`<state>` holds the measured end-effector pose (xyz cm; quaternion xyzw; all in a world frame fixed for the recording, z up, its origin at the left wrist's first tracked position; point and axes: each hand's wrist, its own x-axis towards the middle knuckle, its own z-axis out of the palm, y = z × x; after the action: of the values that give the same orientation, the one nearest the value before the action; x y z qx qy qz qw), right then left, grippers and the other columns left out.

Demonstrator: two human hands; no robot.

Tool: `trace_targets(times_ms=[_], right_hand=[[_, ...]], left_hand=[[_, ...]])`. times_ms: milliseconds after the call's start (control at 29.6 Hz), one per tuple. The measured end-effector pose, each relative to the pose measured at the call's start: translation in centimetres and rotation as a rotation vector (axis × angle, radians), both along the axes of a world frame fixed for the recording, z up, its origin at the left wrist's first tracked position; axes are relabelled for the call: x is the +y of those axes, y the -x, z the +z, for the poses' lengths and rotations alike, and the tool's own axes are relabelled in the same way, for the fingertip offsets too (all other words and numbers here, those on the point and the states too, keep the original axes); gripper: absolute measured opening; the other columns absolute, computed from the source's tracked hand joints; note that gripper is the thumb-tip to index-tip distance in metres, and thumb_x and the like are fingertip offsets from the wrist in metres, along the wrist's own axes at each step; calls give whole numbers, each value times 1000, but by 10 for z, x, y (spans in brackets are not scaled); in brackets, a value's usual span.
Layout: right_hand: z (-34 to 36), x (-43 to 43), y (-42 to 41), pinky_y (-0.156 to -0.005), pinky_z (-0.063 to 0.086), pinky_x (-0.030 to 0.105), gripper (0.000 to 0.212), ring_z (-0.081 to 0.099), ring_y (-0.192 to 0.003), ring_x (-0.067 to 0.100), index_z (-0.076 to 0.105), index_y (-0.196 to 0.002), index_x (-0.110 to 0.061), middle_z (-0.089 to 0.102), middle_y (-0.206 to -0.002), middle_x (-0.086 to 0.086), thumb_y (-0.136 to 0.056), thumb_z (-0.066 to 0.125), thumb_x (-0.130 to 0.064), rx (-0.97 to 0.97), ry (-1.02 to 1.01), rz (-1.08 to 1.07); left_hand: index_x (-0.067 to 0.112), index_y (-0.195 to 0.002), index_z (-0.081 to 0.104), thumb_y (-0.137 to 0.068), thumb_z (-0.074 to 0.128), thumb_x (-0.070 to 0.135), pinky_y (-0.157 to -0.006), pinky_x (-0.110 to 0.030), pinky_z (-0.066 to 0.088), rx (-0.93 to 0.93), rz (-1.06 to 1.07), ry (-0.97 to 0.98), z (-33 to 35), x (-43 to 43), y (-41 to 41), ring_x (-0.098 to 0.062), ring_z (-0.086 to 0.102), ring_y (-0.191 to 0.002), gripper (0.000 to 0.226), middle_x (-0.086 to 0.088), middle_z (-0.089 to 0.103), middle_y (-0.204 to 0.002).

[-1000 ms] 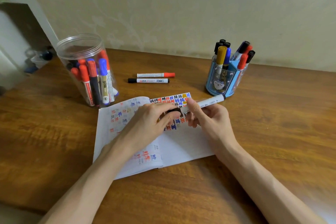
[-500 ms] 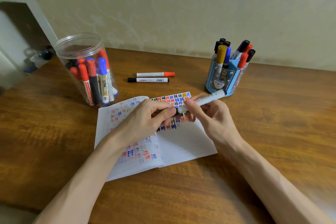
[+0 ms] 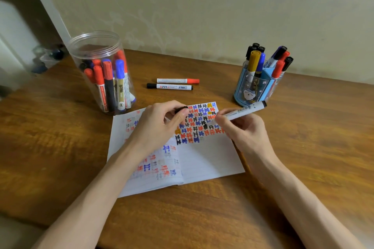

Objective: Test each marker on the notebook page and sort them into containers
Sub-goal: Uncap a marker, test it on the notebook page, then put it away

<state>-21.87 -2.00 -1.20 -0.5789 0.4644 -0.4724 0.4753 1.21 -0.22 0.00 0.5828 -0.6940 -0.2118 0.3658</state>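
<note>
An open notebook [image 3: 210, 159] lies in front of me, its pages covered with red, blue and black test marks. My right hand [image 3: 242, 129] grips a white marker [image 3: 245, 110], uncapped, with its tip pointing left over the page. My left hand [image 3: 159, 123] pinches the marker's black cap [image 3: 182, 109] a short way from the tip. A clear plastic jar [image 3: 97, 46] of markers stands at the left. At the right, a blue pen holder [image 3: 239, 91] has several markers standing in it.
Two capped markers lie on the wooden table beyond the notebook, one red [image 3: 178, 81] and one black [image 3: 170, 86]. A wall runs along the table's far edge, and white shelving [image 3: 46, 2] stands at the far left.
My hands have drawn apart, so the black cap has come off the marker. The left hand carried the cap to the left while the right hand kept the barrel.
</note>
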Motion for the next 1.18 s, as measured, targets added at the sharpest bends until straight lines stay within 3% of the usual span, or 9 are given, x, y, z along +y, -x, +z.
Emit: trace_targets(times_ms=[67, 202, 472, 574, 675, 877, 1181], right_hand=[[-2, -1, -4, -77, 61, 23, 7, 75, -91, 5, 77, -97, -16, 80, -95, -5, -95, 76, -22, 112, 28, 37], [-11, -3, -8, -71, 60, 25, 10, 74, -86, 6, 77, -97, -17, 79, -96, -7, -96, 75, -27, 316, 139, 76], [-17, -3, -9, -72, 61, 23, 11, 75, -84, 6, 76, -96, -18, 77, -93, -13, -95, 75, -28, 336, 182, 21], [-18, -3, -10, -73, 62, 24, 10, 75, -86, 5, 77, -97, -19, 77, -95, -13, -95, 75, -29, 332, 183, 22], [-17, -3, -11, -75, 63, 24, 11, 74, -88, 1, 77, -97, -19, 76, -95, -17, -94, 75, -30, 363, 181, 46], [-20, -4, -9, -70, 62, 33, 8, 73, -84, 12, 75, -91, -20, 75, -90, -12, -95, 74, -28, 380, 234, 21], [-19, -4, -12, -72, 63, 26, 10, 75, -84, 7, 75, -92, -16, 76, -90, -12, -93, 74, -26, 361, 232, 69]], left_hand=[[28, -115, 71, -102, 57, 40, -73, -13, 57, -9, 32, 15, -1, -1, -1, 5, 68, -93, 23, 18, 72, -95], [27, -119, 71, -102, 58, 40, -71, -5, 52, -52, 47, 32, -3, 1, -1, 7, 66, -91, 25, 19, 68, -97], [29, -119, 71, -102, 58, 43, -67, -2, 49, -103, 64, 36, -5, 1, 0, 6, 66, -88, 26, 22, 64, -97], [30, -120, 70, -101, 58, 45, -59, -5, 49, -131, 75, 44, -6, 1, 0, 3, 67, -88, 27, 19, 68, -100], [29, -121, 70, -101, 58, 45, -61, -8, 49, -141, 77, 47, -6, 0, 0, -1, 68, -91, 28, 14, 73, -107], [31, -121, 70, -101, 58, 47, -57, -5, 47, -147, 95, 32, -9, 0, 1, 3, 66, -86, 29, 14, 73, -107], [29, -121, 71, -101, 58, 46, -63, -10, 51, -151, 90, 45, -8, 0, 0, -2, 69, -89, 29, 12, 74, -106]])
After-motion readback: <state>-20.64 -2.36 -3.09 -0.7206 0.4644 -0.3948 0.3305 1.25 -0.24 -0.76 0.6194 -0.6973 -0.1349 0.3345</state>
